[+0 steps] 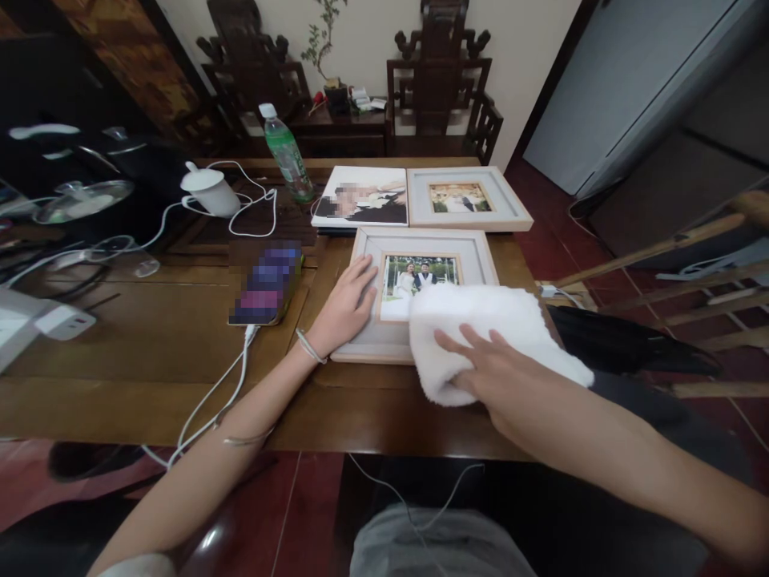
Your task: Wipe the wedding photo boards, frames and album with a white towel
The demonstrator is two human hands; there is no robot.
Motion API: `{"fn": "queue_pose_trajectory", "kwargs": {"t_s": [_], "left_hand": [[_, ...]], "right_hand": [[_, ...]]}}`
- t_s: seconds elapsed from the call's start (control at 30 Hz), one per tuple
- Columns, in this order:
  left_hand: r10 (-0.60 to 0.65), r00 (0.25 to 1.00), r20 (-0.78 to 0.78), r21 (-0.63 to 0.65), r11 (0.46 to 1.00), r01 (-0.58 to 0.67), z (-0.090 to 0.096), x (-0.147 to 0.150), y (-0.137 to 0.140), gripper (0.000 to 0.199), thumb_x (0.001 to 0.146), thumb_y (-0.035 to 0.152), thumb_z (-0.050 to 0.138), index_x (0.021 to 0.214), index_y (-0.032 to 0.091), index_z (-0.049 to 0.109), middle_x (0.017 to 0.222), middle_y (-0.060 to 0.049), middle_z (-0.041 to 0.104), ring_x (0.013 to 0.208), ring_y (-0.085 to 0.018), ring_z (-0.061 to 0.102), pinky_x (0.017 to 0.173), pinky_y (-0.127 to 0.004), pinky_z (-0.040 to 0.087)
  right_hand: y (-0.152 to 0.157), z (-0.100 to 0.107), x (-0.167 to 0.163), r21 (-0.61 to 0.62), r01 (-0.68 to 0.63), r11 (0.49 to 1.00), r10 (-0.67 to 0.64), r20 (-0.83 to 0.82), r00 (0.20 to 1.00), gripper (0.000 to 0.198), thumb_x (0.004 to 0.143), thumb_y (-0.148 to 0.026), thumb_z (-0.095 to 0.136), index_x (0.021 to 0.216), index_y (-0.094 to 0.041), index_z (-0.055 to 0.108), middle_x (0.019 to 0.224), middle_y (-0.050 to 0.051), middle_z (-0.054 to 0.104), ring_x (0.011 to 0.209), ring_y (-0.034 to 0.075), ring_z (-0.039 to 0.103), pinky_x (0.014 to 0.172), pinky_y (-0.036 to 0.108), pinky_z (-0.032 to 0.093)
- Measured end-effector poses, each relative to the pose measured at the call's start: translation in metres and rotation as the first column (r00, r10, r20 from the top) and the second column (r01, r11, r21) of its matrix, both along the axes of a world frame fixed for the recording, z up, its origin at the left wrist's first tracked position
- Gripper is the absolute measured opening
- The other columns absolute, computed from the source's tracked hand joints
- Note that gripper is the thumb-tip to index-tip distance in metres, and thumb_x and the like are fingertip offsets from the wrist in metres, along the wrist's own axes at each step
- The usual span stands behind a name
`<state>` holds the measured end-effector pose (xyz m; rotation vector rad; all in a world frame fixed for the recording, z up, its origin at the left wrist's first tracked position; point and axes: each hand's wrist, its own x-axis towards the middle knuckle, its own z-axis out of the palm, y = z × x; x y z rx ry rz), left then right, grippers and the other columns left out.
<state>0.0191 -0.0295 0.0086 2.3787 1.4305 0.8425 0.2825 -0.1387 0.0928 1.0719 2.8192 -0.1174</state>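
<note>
A light wooden picture frame [436, 237] lies flat on the table, with a photo of two people inside a grey mount. Along its left rim rests my left hand [348, 308], fingers stretched out on the wood and the thumb reaching inward. My right hand [481, 361] presses on a fluffy white towel [505, 308], its thumb tucked against a fold. The towel covers the frame's lower right part and hangs past that corner. Beyond are a second wooden frame [505, 196] and a white-edged photo panel [364, 178], side by side.
On the wooden table [150, 393], left of the frame, a phone [267, 284] is plugged into a white cable. Farther back stand a lidded white cup [210, 192] and a green-labelled bottle [287, 152]. A white power strip [36, 320] sits at the left edge.
</note>
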Motion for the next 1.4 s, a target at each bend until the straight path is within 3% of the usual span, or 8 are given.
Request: {"fn": "queue_pose_trajectory", "kwargs": {"t_s": [0.17, 0.3, 0.53, 0.73, 0.9, 1.0, 1.13, 1.4], "left_hand": [[-0.060, 0.997, -0.058, -0.013, 0.998, 0.059, 0.000, -0.002, 0.002, 0.049, 0.100, 0.032, 0.037, 0.144, 0.013, 0.045, 0.157, -0.014, 0.037, 0.150, -0.027, 0.025, 0.123, -0.051, 0.023], [-0.103, 0.993, -0.065, -0.012, 0.995, 0.102, 0.003, 0.000, 0.000, 0.050, 0.101, 0.033, 0.035, 0.146, 0.013, 0.042, 0.156, -0.013, 0.039, 0.149, -0.026, 0.027, 0.122, -0.050, 0.024], [-0.088, 0.995, -0.057, -0.003, 0.996, 0.088, 0.001, 0.001, -0.001, 0.049, 0.101, 0.031, 0.036, 0.143, 0.009, 0.046, 0.153, -0.016, 0.043, 0.148, -0.025, 0.031, 0.122, -0.047, 0.026], [-0.024, 0.998, -0.053, 0.019, 1.000, 0.025, -0.003, 0.001, 0.001, 0.047, 0.099, 0.031, 0.038, 0.140, 0.011, 0.049, 0.150, -0.015, 0.047, 0.146, -0.027, 0.035, 0.121, -0.050, 0.029], [-0.008, 0.994, -0.113, -0.016, 1.000, 0.006, 0.000, 0.003, 0.001, 0.052, 0.098, 0.038, 0.040, 0.142, 0.011, 0.046, 0.152, -0.015, 0.045, 0.146, -0.027, 0.033, 0.122, -0.049, 0.025], [-0.004, 0.990, -0.142, -0.014, 1.000, 0.002, 0.001, 0.004, 0.000, 0.055, 0.099, 0.038, 0.037, 0.142, 0.005, 0.045, 0.152, -0.017, 0.044, 0.147, -0.028, 0.032, 0.123, -0.047, 0.024], [-0.030, 0.988, -0.151, 0.005, 1.000, 0.031, -0.001, 0.004, 0.001, 0.054, 0.100, 0.035, 0.032, 0.143, 0.005, 0.044, 0.153, -0.018, 0.043, 0.147, -0.027, 0.032, 0.123, -0.047, 0.024], [-0.071, 0.991, -0.109, 0.034, 0.997, 0.075, -0.001, 0.003, 0.002, 0.049, 0.101, 0.033, 0.033, 0.143, 0.010, 0.046, 0.151, -0.015, 0.046, 0.144, -0.025, 0.037, 0.123, -0.047, 0.027]], "right_hand": [[0.019, -0.022, -0.012, 0.074, 0.073, 0.995, -0.069, -0.046, 0.997, 0.057, 0.070, 0.006, 0.046, 0.115, -0.018, 0.071, 0.153, 0.016, 0.043, 0.141, 0.043, 0.035, 0.104, 0.067, 0.039], [0.075, -0.039, -0.007, 0.227, 0.169, 0.959, -0.156, -0.072, 0.985, 0.058, 0.074, 0.006, 0.043, 0.121, -0.016, 0.069, 0.154, 0.016, 0.040, 0.144, 0.041, 0.030, 0.109, 0.069, 0.030], [0.158, -0.033, -0.003, 0.339, 0.236, 0.911, -0.236, -0.042, 0.971, 0.062, 0.076, 0.008, 0.036, 0.128, -0.011, 0.064, 0.158, 0.017, 0.035, 0.145, 0.043, 0.026, 0.110, 0.069, 0.027], [0.102, -0.031, -0.010, 0.222, 0.160, 0.962, -0.181, 0.074, 0.981, 0.056, 0.077, 0.005, 0.040, 0.124, -0.011, 0.067, 0.156, 0.019, 0.037, 0.141, 0.047, 0.030, 0.106, 0.071, 0.031], [0.022, -0.003, -0.012, 0.043, 0.064, 0.997, -0.069, 0.131, 0.989, 0.053, 0.074, 0.001, 0.046, 0.120, -0.016, 0.069, 0.153, 0.017, 0.042, 0.138, 0.048, 0.036, 0.103, 0.064, 0.043], [0.003, 0.007, -0.020, -0.039, 0.062, 0.997, -0.054, 0.163, 0.985, 0.053, 0.073, -0.002, 0.050, 0.117, -0.022, 0.071, 0.154, 0.012, 0.042, 0.137, 0.045, 0.040, 0.102, 0.062, 0.047], [0.022, -0.006, -0.028, 0.008, 0.101, 0.995, -0.101, 0.091, 0.991, 0.053, 0.076, -0.001, 0.047, 0.121, -0.020, 0.070, 0.155, 0.011, 0.040, 0.140, 0.046, 0.034, 0.106, 0.065, 0.041], [0.132, -0.029, -0.014, 0.273, 0.270, 0.923, -0.282, 0.002, 0.960, 0.061, 0.076, 0.004, 0.040, 0.130, -0.013, 0.063, 0.159, 0.012, 0.033, 0.143, 0.045, 0.027, 0.108, 0.071, 0.029]]}}
